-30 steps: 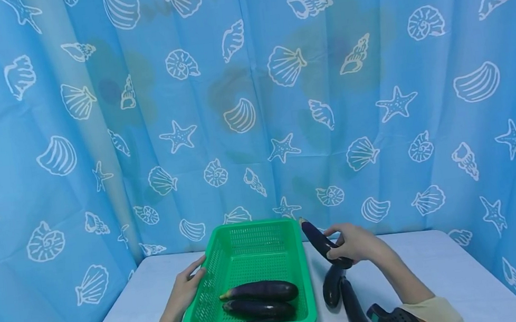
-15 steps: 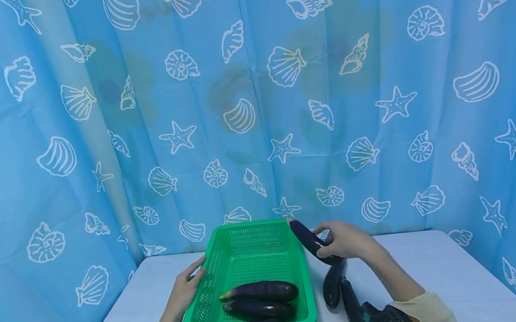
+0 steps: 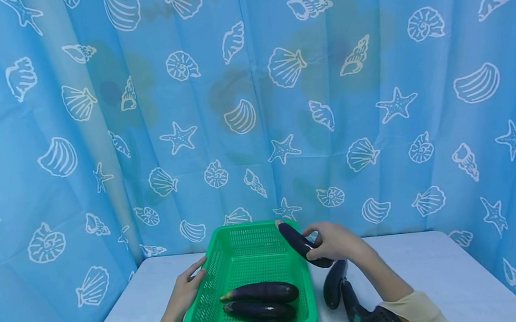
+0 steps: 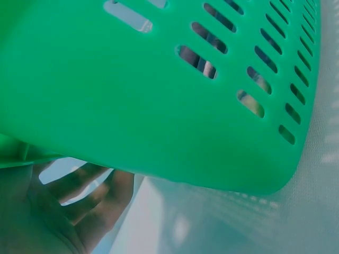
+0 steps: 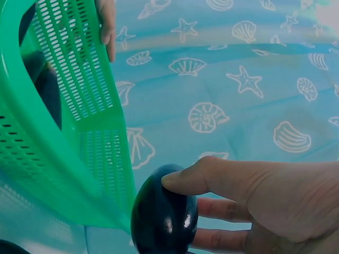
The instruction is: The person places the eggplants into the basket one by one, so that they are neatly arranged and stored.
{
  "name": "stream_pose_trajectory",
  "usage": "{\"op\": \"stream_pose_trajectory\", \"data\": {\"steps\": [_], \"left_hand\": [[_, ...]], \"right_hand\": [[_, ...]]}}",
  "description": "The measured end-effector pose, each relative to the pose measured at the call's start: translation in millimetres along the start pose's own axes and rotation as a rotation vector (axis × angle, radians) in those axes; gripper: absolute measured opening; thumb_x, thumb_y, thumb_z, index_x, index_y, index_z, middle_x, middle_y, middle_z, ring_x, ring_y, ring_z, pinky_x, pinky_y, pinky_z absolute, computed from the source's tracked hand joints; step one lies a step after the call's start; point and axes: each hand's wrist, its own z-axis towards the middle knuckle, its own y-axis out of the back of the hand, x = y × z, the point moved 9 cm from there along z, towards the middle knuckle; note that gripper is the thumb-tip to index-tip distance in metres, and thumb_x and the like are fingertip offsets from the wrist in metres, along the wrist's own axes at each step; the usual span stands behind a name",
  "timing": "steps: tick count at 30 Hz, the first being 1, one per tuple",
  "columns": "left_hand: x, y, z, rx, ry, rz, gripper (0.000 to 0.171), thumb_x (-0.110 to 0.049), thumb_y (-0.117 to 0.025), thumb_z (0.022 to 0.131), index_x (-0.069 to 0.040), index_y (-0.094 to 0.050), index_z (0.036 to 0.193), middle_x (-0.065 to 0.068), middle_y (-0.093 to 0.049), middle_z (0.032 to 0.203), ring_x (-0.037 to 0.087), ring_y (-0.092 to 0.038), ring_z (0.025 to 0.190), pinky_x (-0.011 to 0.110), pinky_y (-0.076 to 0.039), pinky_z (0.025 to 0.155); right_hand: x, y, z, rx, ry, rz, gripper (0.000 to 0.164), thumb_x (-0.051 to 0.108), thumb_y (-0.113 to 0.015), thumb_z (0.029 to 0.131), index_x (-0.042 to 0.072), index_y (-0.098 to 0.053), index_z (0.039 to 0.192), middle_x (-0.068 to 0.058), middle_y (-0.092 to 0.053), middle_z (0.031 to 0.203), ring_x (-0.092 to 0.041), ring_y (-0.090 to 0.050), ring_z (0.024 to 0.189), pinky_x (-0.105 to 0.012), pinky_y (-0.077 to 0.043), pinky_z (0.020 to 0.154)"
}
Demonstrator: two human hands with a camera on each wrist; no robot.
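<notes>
A green perforated plastic basket (image 3: 306, 283) stands on the white table with several dark purple eggplants (image 3: 263, 291) lying in its near half. My left hand (image 3: 186, 290) holds its left rim, with fingers (image 4: 106, 206) below the rim along the outer wall. My right hand (image 3: 333, 241) grips another eggplant (image 3: 298, 240) between thumb and fingers. That eggplant is tilted, its stem end over the basket's right rim; in the right wrist view its rounded end (image 5: 164, 217) faces the camera.
Right of the basket, an eggplant (image 3: 333, 285) lies on the table beside another eggplant (image 3: 350, 299), partly covered by the black wrist strap (image 3: 376, 318). A blue shell-patterned curtain (image 3: 254, 129) hangs behind and at both sides of the white table (image 3: 418, 265).
My right hand has moved left with its eggplant, bringing the stem end from beside the basket to over its right rim. The left hand and basket have stayed put.
</notes>
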Motion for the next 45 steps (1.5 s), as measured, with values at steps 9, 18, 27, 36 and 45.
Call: {"op": "stream_pose_trajectory", "data": {"steps": [9,18,27,36,45], "left_hand": [[0.9,0.1,0.9,-0.001,0.000,-0.010,0.044,-0.024,-0.047,0.104,-0.013,-0.048,0.146,0.023,-0.054,0.141,0.034,-0.063,0.117,0.038,-0.053,0.087],[1.3,-0.1,0.8,0.004,-0.015,-0.004,0.044,-0.025,-0.047,0.104,-0.014,-0.047,0.147,0.023,-0.054,0.142,0.036,-0.062,0.119,0.044,-0.053,0.092],[0.1,0.7,0.0,0.003,-0.009,0.003,0.045,-0.027,-0.048,0.104,-0.014,-0.048,0.146,0.023,-0.053,0.142,0.037,-0.061,0.120,0.044,-0.052,0.092],[-1.5,1.7,2.0,-0.009,-0.016,0.002,0.043,-0.027,-0.048,0.104,-0.013,-0.049,0.145,0.023,-0.056,0.139,0.035,-0.063,0.116,0.037,-0.054,0.087],[-0.5,1.2,1.4,0.007,-0.017,-0.032,0.044,-0.027,-0.049,0.104,-0.012,-0.049,0.145,0.024,-0.055,0.140,0.034,-0.064,0.114,0.034,-0.054,0.084]], "right_hand": [[9.2,-7.4,4.0,0.006,-0.004,0.003,0.048,0.016,-0.079,0.080,0.007,-0.064,0.124,-0.007,-0.072,0.092,-0.017,-0.067,0.078,-0.034,-0.056,0.066],[15.2,-17.9,10.7,0.022,-0.001,-0.009,0.045,0.017,-0.079,0.080,0.010,-0.065,0.122,-0.006,-0.072,0.092,-0.016,-0.067,0.079,-0.035,-0.056,0.068],[22.4,-23.5,14.0,0.036,0.014,-0.048,0.045,0.019,-0.080,0.079,0.012,-0.065,0.122,-0.005,-0.071,0.094,-0.015,-0.065,0.080,-0.034,-0.054,0.066],[31.8,-32.5,17.2,0.058,0.032,-0.062,0.043,0.018,-0.080,0.080,0.014,-0.066,0.120,-0.004,-0.071,0.097,-0.017,-0.065,0.085,-0.035,-0.054,0.068],[37.4,-42.8,24.1,0.076,0.049,-0.059,0.044,0.017,-0.079,0.081,0.014,-0.065,0.122,-0.006,-0.071,0.099,-0.020,-0.066,0.088,-0.037,-0.055,0.069]]}}
